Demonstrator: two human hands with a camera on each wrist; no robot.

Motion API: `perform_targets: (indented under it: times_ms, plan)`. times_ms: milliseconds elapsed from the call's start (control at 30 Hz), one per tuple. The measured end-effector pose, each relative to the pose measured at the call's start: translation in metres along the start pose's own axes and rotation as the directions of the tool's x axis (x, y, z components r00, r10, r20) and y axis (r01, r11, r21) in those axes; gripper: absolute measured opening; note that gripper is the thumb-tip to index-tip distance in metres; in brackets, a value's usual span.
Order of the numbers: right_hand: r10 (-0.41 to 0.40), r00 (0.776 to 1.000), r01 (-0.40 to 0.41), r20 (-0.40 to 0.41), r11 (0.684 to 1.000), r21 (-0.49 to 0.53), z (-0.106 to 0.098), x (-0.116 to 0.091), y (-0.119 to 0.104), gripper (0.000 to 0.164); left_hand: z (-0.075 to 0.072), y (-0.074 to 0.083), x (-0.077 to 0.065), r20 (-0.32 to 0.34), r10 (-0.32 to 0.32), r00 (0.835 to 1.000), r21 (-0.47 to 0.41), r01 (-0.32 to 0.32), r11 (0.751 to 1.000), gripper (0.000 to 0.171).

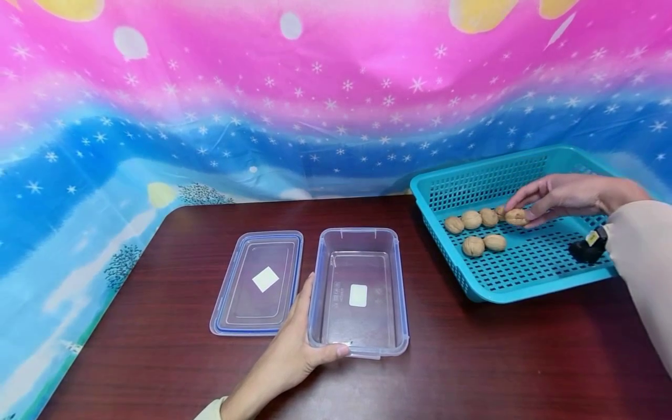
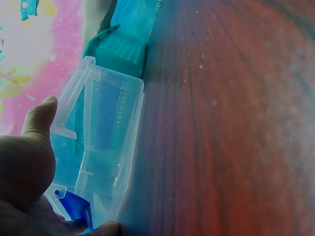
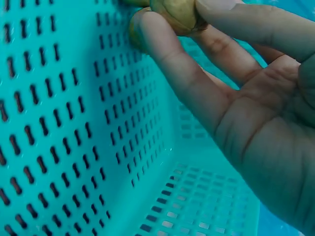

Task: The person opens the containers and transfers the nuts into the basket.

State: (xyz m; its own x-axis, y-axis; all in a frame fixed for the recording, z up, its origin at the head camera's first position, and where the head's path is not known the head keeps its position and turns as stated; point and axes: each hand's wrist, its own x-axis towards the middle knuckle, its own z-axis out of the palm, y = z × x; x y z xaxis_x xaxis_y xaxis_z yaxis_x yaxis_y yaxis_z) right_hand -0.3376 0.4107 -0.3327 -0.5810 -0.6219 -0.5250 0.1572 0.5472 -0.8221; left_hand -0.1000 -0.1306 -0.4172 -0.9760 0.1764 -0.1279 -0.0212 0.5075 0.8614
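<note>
My right hand [image 1: 569, 195] is inside the turquoise basket and pinches a walnut [image 1: 516, 217] between thumb and fingers. The right wrist view shows that walnut [image 3: 176, 14] at the fingertips, with part of another behind it. Several more walnuts [image 1: 471, 220] lie on the basket floor, left of the hand. At the table's middle, my left hand [image 1: 296, 344] holds the near left corner of a clear plastic container [image 1: 362, 326], thumb on the front rim. In the left wrist view the thumb and container wall [image 2: 106, 128] show, while the fingers are partly hidden.
The turquoise basket [image 1: 504, 294] stands at the table's right. A clear lid with a blue seal [image 1: 257, 245] lies flat left of the container. A patterned cloth [image 1: 336, 105] hangs behind the dark wooden table [image 1: 451, 361]. A black wrist device [image 1: 588, 249] sits by the right sleeve.
</note>
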Motion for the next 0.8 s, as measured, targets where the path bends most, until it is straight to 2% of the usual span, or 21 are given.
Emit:
perform_targets:
  times_ms: [100,200,367,533,800]
  plan:
    - [0.08,0.997,-0.08,-0.011,0.997,-0.016,0.001,0.003,0.0,0.038,-0.001,0.0,0.001,0.0,0.009,1.0,-0.005,-0.009,1.0,0.133]
    - [0.124,0.992,-0.124,0.0,0.992,-0.028,0.003,0.007,-0.001,0.04,-0.001,0.001,0.001,0.003,0.006,1.0,-0.007,-0.006,1.0,0.133]
    - [0.201,0.979,-0.202,-0.028,0.978,-0.043,0.012,0.012,-0.005,0.041,-0.003,0.002,0.001,0.008,-0.009,1.0,-0.004,0.009,1.0,0.133]
    - [0.218,0.974,-0.222,-0.055,0.972,-0.074,0.019,0.016,-0.007,0.04,-0.002,0.002,0.0,0.005,-0.011,1.0,-0.001,0.011,1.0,0.132]
    - [0.238,0.963,-0.247,-0.122,0.967,-0.064,0.021,0.017,-0.006,0.036,0.001,0.002,-0.002,0.001,0.005,1.0,-0.003,-0.005,1.0,0.132]
